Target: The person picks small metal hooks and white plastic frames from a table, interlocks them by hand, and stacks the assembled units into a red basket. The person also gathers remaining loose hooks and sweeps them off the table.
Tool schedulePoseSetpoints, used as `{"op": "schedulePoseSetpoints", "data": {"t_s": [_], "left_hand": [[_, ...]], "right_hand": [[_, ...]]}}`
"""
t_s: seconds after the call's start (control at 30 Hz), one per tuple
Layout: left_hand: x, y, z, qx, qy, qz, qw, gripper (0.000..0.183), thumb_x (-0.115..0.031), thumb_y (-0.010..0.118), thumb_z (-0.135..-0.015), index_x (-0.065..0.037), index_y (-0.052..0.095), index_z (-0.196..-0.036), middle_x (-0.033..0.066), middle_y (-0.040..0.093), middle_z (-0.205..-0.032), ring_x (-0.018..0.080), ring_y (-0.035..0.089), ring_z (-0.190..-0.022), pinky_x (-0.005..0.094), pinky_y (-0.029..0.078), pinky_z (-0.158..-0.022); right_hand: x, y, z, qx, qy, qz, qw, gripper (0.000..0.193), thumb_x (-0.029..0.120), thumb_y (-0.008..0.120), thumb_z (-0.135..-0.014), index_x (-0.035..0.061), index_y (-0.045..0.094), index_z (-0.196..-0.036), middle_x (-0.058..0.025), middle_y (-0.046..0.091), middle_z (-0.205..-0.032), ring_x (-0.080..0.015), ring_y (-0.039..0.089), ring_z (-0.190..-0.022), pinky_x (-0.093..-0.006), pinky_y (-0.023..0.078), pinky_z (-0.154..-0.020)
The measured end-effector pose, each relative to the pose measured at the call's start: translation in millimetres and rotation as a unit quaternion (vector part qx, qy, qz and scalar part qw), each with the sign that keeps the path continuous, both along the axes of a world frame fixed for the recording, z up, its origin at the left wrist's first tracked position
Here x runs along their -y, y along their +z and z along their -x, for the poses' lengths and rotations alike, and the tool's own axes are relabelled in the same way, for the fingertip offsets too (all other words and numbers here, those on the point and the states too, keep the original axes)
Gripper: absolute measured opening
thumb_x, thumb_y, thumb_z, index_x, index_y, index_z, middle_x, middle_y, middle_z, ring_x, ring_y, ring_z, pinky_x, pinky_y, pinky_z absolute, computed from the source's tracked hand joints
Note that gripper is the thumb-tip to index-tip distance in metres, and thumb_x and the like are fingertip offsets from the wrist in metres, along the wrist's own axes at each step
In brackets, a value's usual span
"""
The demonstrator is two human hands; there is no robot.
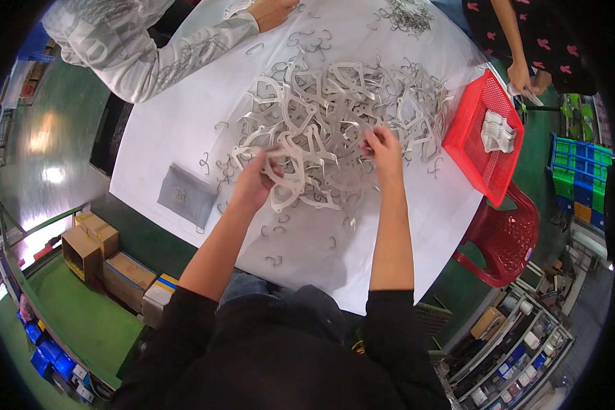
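Red basket, grey pouch (flat), cardboard boxes.

Pale translucent-white plastic hanger frames and dark grey bent wire hooks lie on a plain white table covering, beside a grey flat cloth pouch. A bright red perforated plastic basket holds whitish stacked pieces; a dark red plastic chair stands over green floor. One co-worker's sleeve is grey with a pale print, another's garment black with pink motifs.
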State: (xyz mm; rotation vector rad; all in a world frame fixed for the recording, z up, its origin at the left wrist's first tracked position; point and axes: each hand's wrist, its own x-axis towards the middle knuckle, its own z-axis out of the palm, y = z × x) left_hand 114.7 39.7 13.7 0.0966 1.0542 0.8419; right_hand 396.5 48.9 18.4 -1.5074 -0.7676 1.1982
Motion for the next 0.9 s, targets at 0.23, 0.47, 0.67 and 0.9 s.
{"op": "schedulePoseSetpoints", "data": {"t_s": [0.23, 0.47, 0.67, 0.9], "left_hand": [[33.6, 11.8, -7.8, -0.164, -0.327, -0.064, 0.929, 0.043, -0.041, 0.041, -0.097, -0.006, 0.064, -0.106, 0.0042, 0.058, -0.102, 0.0143, 0.051, -0.088, 0.0318, 0.047, -0.070], [68.9, 26.6, 1.7, -0.098, -0.272, -0.012, 0.957, 0.051, -0.047, 0.036, -0.097, -0.007, 0.049, -0.125, 0.0084, 0.060, -0.102, 0.0167, 0.057, -0.089, 0.0354, 0.049, -0.075], [115.7, 28.5, 11.7, -0.080, -0.274, -0.032, 0.958, 0.037, -0.033, 0.048, -0.095, -0.008, 0.051, -0.123, -0.0016, 0.050, -0.073, 0.0119, 0.054, -0.066, 0.0274, 0.046, -0.067], [156.6, 31.9, 35.8, -0.075, -0.179, 0.009, 0.981, 0.030, -0.022, 0.052, -0.093, -0.007, 0.053, -0.120, -0.0028, 0.050, -0.069, 0.0087, 0.046, -0.060, 0.0240, 0.040, -0.057]], "right_hand": [[124.3, 12.1, 46.4, -0.091, -0.006, 0.126, 0.988, 0.012, 0.012, 0.062, -0.086, 0.0024, 0.058, -0.091, -0.0034, 0.061, -0.076, -0.0108, 0.059, -0.062, -0.0239, 0.050, -0.056], [166.8, -3.6, 100.7, -0.185, 0.023, 0.179, 0.966, 0.015, 0.014, 0.063, -0.086, 0.0028, 0.058, -0.094, -0.0035, 0.062, -0.078, -0.0112, 0.059, -0.061, -0.0248, 0.051, -0.055], [203.4, -24.1, 96.8, 0.005, 0.020, 0.207, 0.978, 0.024, 0.016, 0.067, -0.081, 0.0003, 0.057, -0.096, -0.0068, 0.062, -0.079, -0.0153, 0.059, -0.063, -0.0280, 0.049, -0.057], [223.7, -71.2, 21.7, 0.370, -0.101, 0.064, 0.921, 0.017, 0.018, 0.066, -0.078, 0.0050, 0.062, -0.088, -0.0095, 0.059, -0.079, -0.0244, 0.059, -0.069, -0.0363, 0.047, -0.064]]}}
